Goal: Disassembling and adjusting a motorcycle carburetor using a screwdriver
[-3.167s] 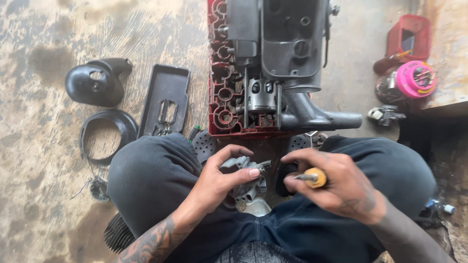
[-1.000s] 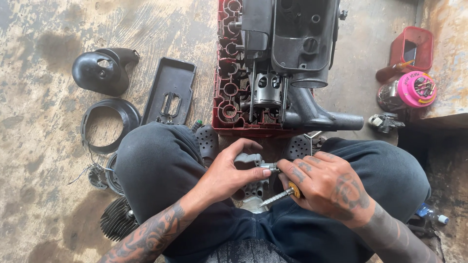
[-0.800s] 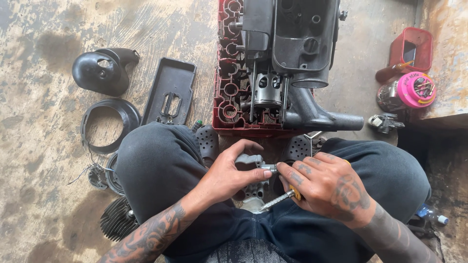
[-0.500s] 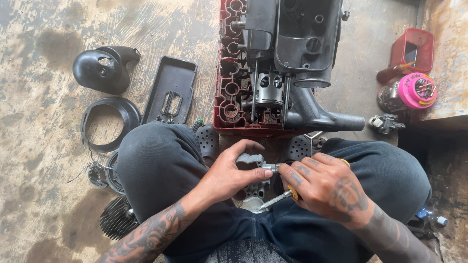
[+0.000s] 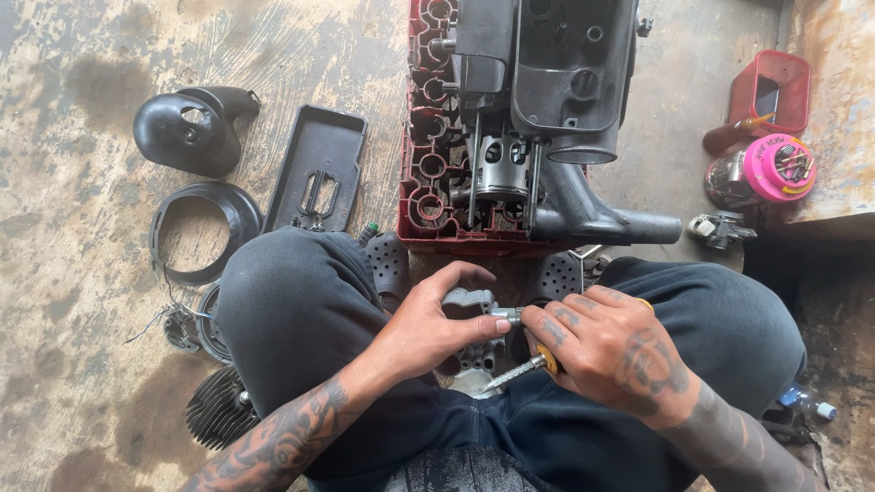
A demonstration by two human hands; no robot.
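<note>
Screwdriver [image 5: 519,372] shaft down-left (tip toward lap)

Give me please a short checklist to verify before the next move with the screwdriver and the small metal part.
1. Left hand has a firm grip on the small grey metal part: ok.
2. Right hand holds the screwdriver by its yellow handle: ok.
3. Screwdriver tip seated on the part: not ok, the tip points down toward the lap, away from the part.
4. Right fingertips are on the short metal stub at the side of the part: ok.
5. Engine block rests steady on the red crate: ok.
6. Any screw or fitting loose on the part: cannot tell, the hands hide it.
</note>
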